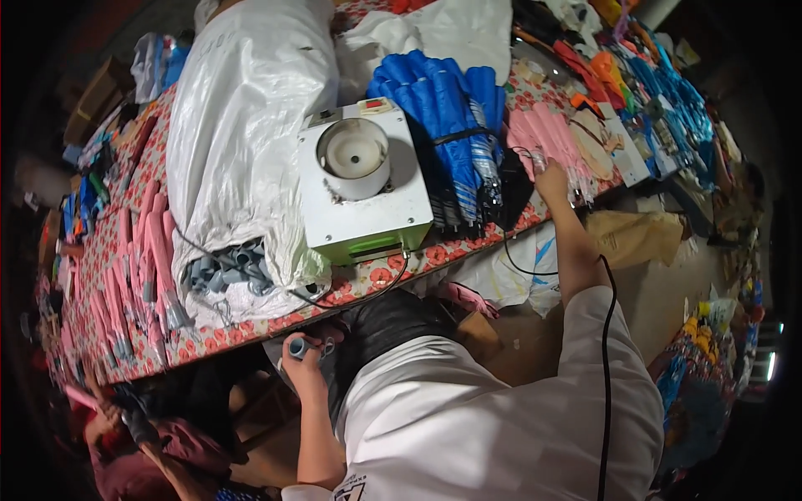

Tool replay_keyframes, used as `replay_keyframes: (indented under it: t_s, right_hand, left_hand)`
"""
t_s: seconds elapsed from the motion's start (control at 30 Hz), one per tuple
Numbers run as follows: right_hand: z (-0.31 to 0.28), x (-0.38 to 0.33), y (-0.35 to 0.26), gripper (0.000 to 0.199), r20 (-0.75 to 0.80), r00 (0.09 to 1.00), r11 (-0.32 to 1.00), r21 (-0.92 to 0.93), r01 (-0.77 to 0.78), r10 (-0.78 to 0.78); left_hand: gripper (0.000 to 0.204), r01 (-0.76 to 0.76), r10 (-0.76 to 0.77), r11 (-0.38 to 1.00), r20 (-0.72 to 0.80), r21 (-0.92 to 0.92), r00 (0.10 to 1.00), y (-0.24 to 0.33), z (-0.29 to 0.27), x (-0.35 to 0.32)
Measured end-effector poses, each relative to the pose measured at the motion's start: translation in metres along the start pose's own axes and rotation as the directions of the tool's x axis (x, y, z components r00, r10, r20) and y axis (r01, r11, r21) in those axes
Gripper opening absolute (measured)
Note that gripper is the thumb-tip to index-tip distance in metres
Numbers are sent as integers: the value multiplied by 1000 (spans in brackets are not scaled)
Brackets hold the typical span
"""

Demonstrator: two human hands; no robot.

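Observation:
Close to my body, below the table edge, my left hand [307,367] is closed round a grey hollow plastic umbrella handle [298,346], its open end facing up. My right arm stretches forward to the right, and my right hand [551,182] has its fingers closed at the near end of a folded pink umbrella [547,138] in a row of several. Left of that hand lies a strapped bundle of blue folded umbrellas [447,108]. A white box machine [363,213] with a round metal cup on top stands between my hands, near the edge.
A big white sack [242,125] spills grey plastic handles [225,271] onto the flowered tablecloth [368,284]. More pink umbrellas [154,242] lie at the left. A black cable [607,359] runs over my right arm. At lower left, another person's hands [109,417] hold a pink umbrella.

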State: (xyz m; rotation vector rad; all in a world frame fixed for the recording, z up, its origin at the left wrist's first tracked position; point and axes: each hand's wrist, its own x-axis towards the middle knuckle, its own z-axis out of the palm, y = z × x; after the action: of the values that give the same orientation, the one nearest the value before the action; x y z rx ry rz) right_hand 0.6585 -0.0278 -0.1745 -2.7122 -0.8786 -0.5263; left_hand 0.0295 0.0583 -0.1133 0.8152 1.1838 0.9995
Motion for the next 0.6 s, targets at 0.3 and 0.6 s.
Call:
replay_keyframes:
  t_s: [0.3,0.6]
  right_hand:
    - [-71,42,-24,9,447,885,816,555,-158,-133]
    - [-205,-158,-235,25,243,710,-175,870,-460,-662]
  left_hand:
    - [18,-48,35,973,62,225,997,29,24,-18]
    - [23,-498,387,857,470,133,793,89,93,-50]
